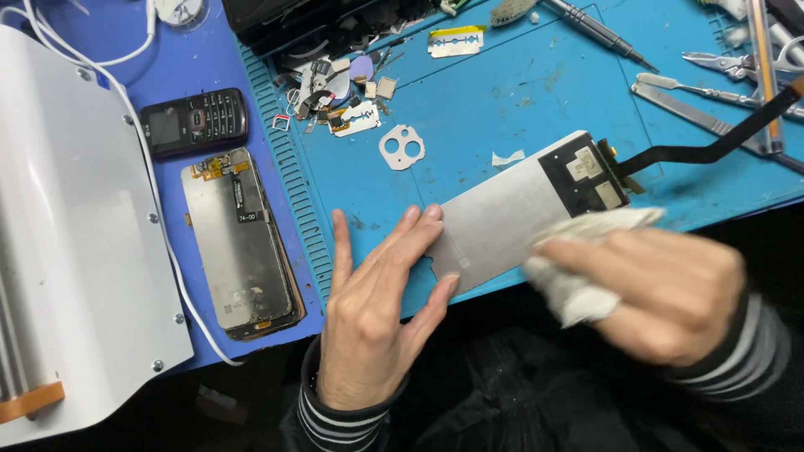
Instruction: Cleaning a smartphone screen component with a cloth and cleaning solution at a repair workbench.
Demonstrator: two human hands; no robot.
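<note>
A flat silver screen panel (502, 222) with a black flex cable (712, 151) lies tilted on the blue work mat (502, 92). My left hand (373, 310) rests flat with its fingertips pressing the panel's left end. My right hand (670, 289) grips a crumpled white cloth (578, 259) and presses it on the panel's lower right side, near the black patch with two small pads.
A second screen assembly (239, 243) and a small black keypad phone (194, 121) lie left of the mat. A white machine (67, 243) with a white cable fills the far left. Small parts, razor blades, a camera bezel (402, 146), tweezers and metal tools (712, 92) crowd the mat's back.
</note>
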